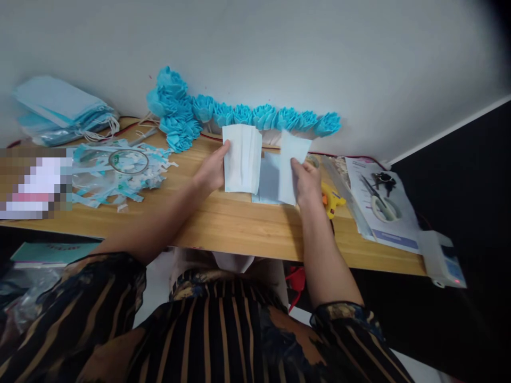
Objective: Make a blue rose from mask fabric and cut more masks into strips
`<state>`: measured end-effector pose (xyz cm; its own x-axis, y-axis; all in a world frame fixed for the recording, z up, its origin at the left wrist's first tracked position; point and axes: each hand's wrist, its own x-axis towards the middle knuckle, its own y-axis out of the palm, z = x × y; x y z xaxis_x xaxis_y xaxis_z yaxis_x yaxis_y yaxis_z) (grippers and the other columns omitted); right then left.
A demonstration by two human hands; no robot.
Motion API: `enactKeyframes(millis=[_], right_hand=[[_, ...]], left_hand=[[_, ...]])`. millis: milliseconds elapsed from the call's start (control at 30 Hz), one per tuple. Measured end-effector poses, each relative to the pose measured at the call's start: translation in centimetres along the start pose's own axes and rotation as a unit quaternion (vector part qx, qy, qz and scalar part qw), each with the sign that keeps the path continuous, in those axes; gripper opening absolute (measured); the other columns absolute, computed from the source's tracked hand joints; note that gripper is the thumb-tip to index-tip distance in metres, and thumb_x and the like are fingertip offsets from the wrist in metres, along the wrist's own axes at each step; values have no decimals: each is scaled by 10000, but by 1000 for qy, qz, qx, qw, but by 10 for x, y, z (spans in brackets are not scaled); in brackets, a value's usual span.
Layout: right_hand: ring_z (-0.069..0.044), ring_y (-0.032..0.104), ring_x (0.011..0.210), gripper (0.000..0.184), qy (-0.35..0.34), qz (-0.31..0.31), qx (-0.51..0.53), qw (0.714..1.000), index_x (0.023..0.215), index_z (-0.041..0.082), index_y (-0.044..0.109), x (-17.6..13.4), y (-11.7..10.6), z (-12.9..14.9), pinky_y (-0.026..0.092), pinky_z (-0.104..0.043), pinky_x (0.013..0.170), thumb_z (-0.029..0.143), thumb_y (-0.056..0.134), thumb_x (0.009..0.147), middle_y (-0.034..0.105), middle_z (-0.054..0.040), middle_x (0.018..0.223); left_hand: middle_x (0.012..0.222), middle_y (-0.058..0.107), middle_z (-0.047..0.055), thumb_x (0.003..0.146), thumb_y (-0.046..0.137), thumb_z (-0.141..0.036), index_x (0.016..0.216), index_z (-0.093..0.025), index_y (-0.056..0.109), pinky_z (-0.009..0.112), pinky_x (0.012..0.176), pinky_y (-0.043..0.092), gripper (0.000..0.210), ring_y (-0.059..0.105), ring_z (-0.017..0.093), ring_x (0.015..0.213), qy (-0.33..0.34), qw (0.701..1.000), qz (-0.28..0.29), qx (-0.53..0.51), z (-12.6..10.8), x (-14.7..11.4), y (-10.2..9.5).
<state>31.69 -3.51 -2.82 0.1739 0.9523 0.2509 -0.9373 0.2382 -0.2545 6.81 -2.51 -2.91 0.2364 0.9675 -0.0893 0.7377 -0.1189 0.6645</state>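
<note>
My left hand (213, 169) grips the left edge of a pleated white sheet (242, 159) that looks like a face mask without ear loops. Off to the right, a smaller smooth white sheet (288, 170) is pinched between thumb and fingers of my right hand (306, 182). Both sheets are held up above the table, apart from each other. Between and behind them a light blue sheet (269, 183) lies on the wood. Just right of my right wrist is a yellow glue gun (332, 200), partly hidden.
Blue flowers (263, 116) line the wall on the wooden table (239, 226). Left are stacked face masks (59, 103) and blue-white scraps (120, 178) under a ring (128, 160). Scissors (383, 205) and keys (384, 181) lie on papers (361, 213) at right, near a white box (441, 258).
</note>
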Motion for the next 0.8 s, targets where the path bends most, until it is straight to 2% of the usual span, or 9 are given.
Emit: enactKeyframes(millis=[100,167,300,367,433,533,600,733,800], right_hand=[[-283,661,1118,607,-46,-38,-61,996,1196,229,694,-4,6,3,529,-458,954,666,670,775,727,-96,1158],[-278,634,1194,643,-75,-11,-50,996,1300,270,646,-10,10,12,496,-469,1009,687,630,810,704,-104,1248],[-226,690,949,662,-5,131,37,991,1278,251,671,-25,20,29,518,-413,883,740,546,849,756,-88,1024],[-188,656,811,674,37,183,73,980,1226,228,695,-30,25,30,502,-355,770,728,654,776,735,-45,879],[-143,573,684,636,59,205,107,971,1104,211,726,-33,30,29,446,-301,663,669,788,666,667,10,740],[-95,425,562,448,54,180,128,974,753,199,683,-32,33,26,336,-262,575,600,840,629,516,62,575],[-88,381,539,463,40,149,122,980,609,204,579,-32,33,26,295,-257,557,595,822,655,447,70,524],[-89,354,524,512,30,128,103,986,568,212,514,-32,31,30,261,-257,543,625,805,648,424,70,494],[-92,351,524,517,26,126,100,987,568,214,515,-32,31,31,256,-260,543,644,788,656,429,66,493]], left_hand=[[1265,722,136,962,533,-527,1409,-167,563,501,1173,420,575,605,328,1305,-9,1000,12,-4,-3,-4,2],[1290,710,138,970,510,-536,1439,-170,536,503,1188,402,595,596,328,1316,-10,1000,20,-4,-3,-6,4],[1326,690,136,979,461,-583,1462,-173,512,513,1207,371,635,568,336,1344,-22,998,61,-5,-3,-9,9],[1304,702,138,964,491,-600,1440,-173,536,513,1192,394,642,573,343,1337,-26,998,63,-2,-3,-10,12],[1255,727,138,936,556,-602,1398,-179,575,506,1158,443,627,596,347,1313,-18,999,46,3,-4,-11,15],[1182,759,115,896,637,-588,1324,-203,627,493,1088,515,577,637,344,1260,-4,999,35,17,-3,-15,18],[1148,771,92,855,715,-538,1272,-220,653,473,1045,547,528,670,329,1210,-4,998,45,43,-1,-17,18],[1086,783,80,666,901,-322,1141,-195,711,419,979,573,527,723,295,1084,6,989,67,134,7,-18,13],[1039,788,87,613,926,-304,1057,-170,736,399,930,579,501,737,282,1003,26,984,55,168,10,-15,9]])
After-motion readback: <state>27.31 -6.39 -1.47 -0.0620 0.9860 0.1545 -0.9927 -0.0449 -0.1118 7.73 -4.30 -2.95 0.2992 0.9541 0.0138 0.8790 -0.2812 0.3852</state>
